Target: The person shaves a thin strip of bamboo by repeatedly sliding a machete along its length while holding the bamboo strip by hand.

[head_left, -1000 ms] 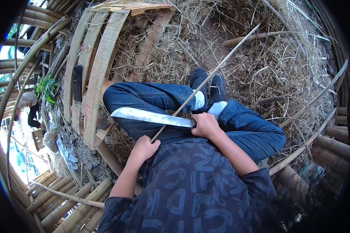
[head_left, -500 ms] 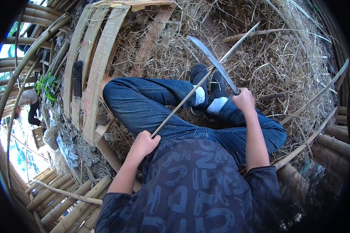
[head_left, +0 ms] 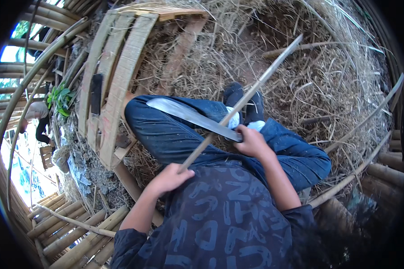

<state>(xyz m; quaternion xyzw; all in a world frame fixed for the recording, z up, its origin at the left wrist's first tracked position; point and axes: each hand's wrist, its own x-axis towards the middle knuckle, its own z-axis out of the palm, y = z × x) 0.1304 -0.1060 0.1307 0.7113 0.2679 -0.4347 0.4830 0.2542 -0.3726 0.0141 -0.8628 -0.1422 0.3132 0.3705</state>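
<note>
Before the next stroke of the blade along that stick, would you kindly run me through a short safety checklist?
1. Left hand grips the near end of the stick: ok.
2. Right hand closed on the handle of the long blade: ok.
3. Blade meets the stick ahead of the left hand, apart from its fingers: ok.
4. Legs clear of the blade: not ok, it lies flat across the left knee.
5. Feet clear of the stick: cannot tell, it crosses over them.
6. Far end of the stick free over the dry straw: ok.
</note>
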